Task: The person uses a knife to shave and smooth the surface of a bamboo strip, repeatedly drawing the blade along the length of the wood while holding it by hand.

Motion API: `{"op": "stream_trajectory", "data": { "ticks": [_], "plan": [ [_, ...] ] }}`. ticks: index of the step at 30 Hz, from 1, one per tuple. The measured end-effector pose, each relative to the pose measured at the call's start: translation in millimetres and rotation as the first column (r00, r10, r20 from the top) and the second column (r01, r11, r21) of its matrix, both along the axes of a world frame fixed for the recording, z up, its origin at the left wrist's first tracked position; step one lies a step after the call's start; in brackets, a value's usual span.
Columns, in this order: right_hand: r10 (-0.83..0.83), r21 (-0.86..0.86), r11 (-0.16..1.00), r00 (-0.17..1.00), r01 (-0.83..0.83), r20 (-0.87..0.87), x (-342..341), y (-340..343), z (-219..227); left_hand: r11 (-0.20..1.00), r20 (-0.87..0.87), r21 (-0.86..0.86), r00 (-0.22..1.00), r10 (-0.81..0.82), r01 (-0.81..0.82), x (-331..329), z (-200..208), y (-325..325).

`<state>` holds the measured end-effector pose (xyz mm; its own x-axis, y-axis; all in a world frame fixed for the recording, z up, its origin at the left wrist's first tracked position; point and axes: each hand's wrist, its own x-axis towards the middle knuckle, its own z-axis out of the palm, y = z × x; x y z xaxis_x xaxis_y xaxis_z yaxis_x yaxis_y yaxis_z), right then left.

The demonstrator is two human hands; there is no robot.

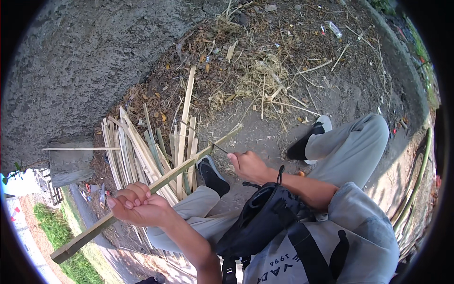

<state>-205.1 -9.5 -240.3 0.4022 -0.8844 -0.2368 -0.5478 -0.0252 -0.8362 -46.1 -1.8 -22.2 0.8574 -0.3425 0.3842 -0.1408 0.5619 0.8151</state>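
Note:
My left hand [139, 206] is closed around a long greenish bamboo strip [177, 171]. The strip slants from the lower left up to the middle of the view, its far end in front of my right hand. In my right hand [250, 166], closed, is a thin dark-bladed knife [220, 148]; its handle is hidden by my fingers. The blade crosses the strip near its far end and seems to touch it. Beneath the strip, on the ground by my left shoe [212, 175], lies a pile of split bamboo strips [137, 151].
A rough grey stone wall [94, 61] rises at the left. Tangled pale shavings [262, 78] and dry leaves litter the ground ahead. A clear plastic bottle [335, 29] lies far right. Long green poles [416, 184] lie along the right edge. A black bag [265, 217] hangs at my front.

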Motion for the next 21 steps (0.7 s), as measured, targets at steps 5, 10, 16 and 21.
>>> {"op": "stream_trajectory", "data": {
  "ticks": [5,10,16,21],
  "plan": [
    [-0.021,-0.072,0.997,0.998,0.025,0.051,-9,2,-28,1.000,-0.009,-0.013,1.000,-0.023,0.023,6,2,6],
    [-0.041,-0.007,0.999,0.980,0.041,-0.197,-23,-9,-64,1.000,0.002,0.011,1.000,0.011,-0.011,3,-1,-3],
    [0.101,-0.077,0.992,0.995,-0.101,-0.001,-8,3,26,0.995,-0.009,-0.044,0.996,-0.091,0.091,3,-3,6],
    [0.041,-0.105,0.993,0.998,-0.046,-0.052,-18,-1,-12,0.983,0.013,-0.040,0.984,-0.180,0.180,5,-3,11]
  ]
}}
